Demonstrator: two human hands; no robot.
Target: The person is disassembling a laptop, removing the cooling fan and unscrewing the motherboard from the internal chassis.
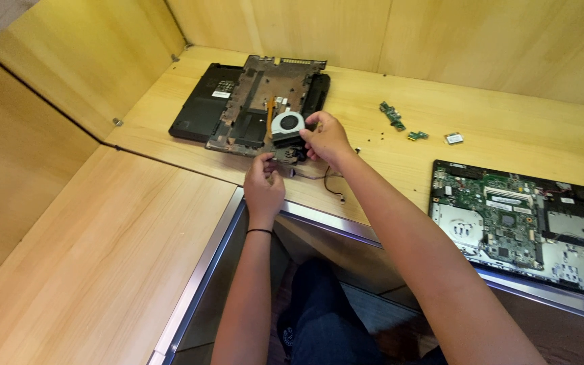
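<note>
On the worktop, far corner: a stripped laptop base is laid flat on the pale wooden worktop, its dark frame exposed and a black panel seen beneath its left side.
Cooling fan: a round grey fan with a dark hub is seated at the near right part of the stripped laptop base, with a copper-coloured strip running up from it.
Right hand: the right hand is placed against the right side of the fan, fingers curled narrow around its edge; the fan is gripped or pressed there, but which cannot be told.
Left hand: the left hand is closed at the near edge of the base, just below the fan; fingertips are pinched together on a small part that cannot be made out. A thin dark band is worn on its wrist.
Loose wire: a thin dark wire is trailed over the worktop edge between the two hands.
Small boards: three little green circuit pieces are scattered well to the right of the base.
Second laptop: an opened laptop with a green mainboard is laid at the right, well apart from both hands.
</note>
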